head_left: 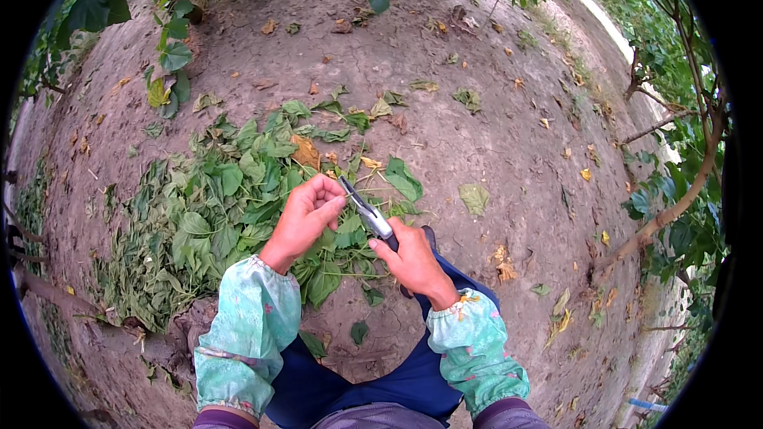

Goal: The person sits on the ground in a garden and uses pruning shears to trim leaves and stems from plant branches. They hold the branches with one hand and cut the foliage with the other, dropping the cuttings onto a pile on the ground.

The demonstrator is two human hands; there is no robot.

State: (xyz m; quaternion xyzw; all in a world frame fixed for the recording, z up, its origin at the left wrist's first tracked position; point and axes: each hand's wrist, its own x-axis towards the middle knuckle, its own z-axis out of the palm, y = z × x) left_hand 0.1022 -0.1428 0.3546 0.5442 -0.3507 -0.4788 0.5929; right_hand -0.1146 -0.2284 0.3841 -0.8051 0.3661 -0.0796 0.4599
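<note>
My right hand (412,257) is closed around the dark handle of a pair of pruning shears (374,218), whose grey body and dark blades point up and left. The blade tips lie close beside the fingertips of my left hand (310,214). The left fingers are curled with thumb and forefinger near each other; a thin green stem seems to be between them, too small to tell for certain. Below both hands lies a heap of cut green leaves (202,214), fresher on top and wilted at the left. Green patterned sleeve covers are on both forearms.
A gnarled woody trunk (194,325) stands at the lower left, close to my left forearm. Leafy branches (176,53) hang at the top left. A bent bare branch (673,208) rises on the right. Dry leaves lie on the cracked soil (524,179). My knees are at the bottom.
</note>
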